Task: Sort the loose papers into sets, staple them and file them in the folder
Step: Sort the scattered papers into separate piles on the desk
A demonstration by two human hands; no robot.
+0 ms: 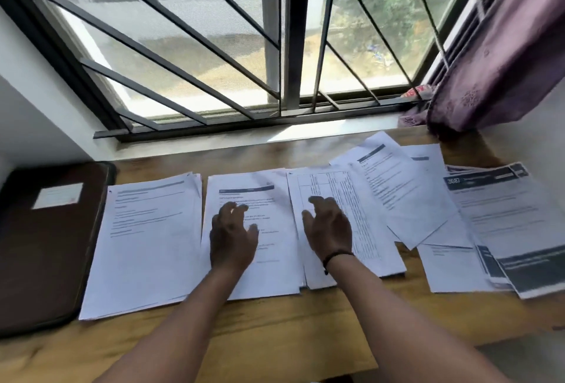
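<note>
On the wooden desk (275, 330) below the barred window (287, 46), left to right: a dark zipped folder (46, 248) at the far left edge; a first paper stack (143, 245); a second stack (275, 248) under the left hand (232, 237), its grip loosely spread and holding nothing; a third, table-printed stack (363, 229) under the right hand (330, 226), likewise loosely spread; then loose overlapping sheets (489, 223) fanned toward a purple curtain (501, 55).

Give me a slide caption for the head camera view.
Both hands hover over paper stacks beside a closed folder.
</note>
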